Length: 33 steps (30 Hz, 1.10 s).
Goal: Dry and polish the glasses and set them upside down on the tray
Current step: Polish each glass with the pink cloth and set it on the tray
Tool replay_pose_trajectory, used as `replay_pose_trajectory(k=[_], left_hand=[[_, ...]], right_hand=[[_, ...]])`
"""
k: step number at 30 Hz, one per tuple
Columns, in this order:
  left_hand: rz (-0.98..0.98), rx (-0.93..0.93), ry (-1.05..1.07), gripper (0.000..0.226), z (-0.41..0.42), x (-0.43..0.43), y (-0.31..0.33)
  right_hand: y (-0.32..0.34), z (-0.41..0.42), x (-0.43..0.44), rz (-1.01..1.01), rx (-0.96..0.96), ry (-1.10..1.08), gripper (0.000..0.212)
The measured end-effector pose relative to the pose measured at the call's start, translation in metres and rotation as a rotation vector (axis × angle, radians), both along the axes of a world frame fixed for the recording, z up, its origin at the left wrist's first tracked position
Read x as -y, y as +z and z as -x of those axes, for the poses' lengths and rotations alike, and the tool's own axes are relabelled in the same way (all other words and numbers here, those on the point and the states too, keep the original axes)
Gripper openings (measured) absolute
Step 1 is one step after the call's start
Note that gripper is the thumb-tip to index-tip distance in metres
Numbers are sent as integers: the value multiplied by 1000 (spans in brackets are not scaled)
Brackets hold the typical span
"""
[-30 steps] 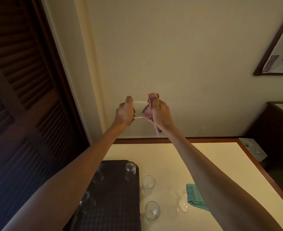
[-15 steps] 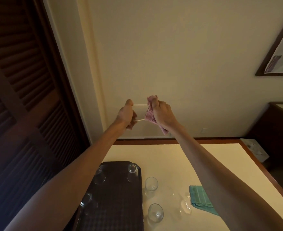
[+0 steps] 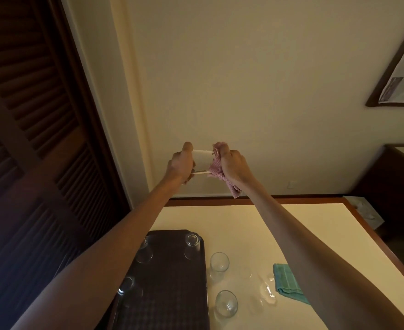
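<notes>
I hold a clear glass (image 3: 202, 161) up in front of the wall, lying sideways between my hands. My left hand (image 3: 180, 164) grips its base end. My right hand (image 3: 234, 166) grips a pink cloth (image 3: 216, 169) bunched against the glass's mouth, and one end of the cloth hangs below the wrist. On the table below lies a dark tray (image 3: 170, 282) with three glasses upside down on it, one at its far right corner (image 3: 192, 244). Two upright glasses stand right of the tray, one farther (image 3: 219, 264) and one nearer (image 3: 226, 303).
A folded teal cloth (image 3: 286, 283) lies on the cream table (image 3: 244, 225), partly behind my right forearm, with water drops (image 3: 266, 290) beside it. A dark louvred door (image 3: 34, 139) fills the left. A framed picture (image 3: 401, 67) hangs at the right, dark furniture (image 3: 401, 182) below it.
Both hands stay raised with the glass and cloth. The view has tipped slightly, so the table and tray sit a little lower in the frame.
</notes>
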<state>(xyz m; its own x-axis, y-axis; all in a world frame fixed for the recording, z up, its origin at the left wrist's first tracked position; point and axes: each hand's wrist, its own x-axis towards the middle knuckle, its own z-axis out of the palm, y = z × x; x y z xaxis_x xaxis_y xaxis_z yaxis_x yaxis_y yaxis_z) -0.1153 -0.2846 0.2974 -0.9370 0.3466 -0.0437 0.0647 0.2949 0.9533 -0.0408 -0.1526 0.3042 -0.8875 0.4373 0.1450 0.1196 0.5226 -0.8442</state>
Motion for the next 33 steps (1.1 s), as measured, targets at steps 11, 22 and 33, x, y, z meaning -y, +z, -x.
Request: replay_pose_trajectory(k=[11,22,33], left_hand=[[-39,-1129,-17,46,5,18,-21],[-7,-338,60,51,-4,2,-7],[211,-1104,-30,39,-1,-4,-32]], right_hand=[[28,-7,6,564,395,70,44],[3,2,6,284,53,-1,40],[-11,4,-20,433,311,-88,42]])
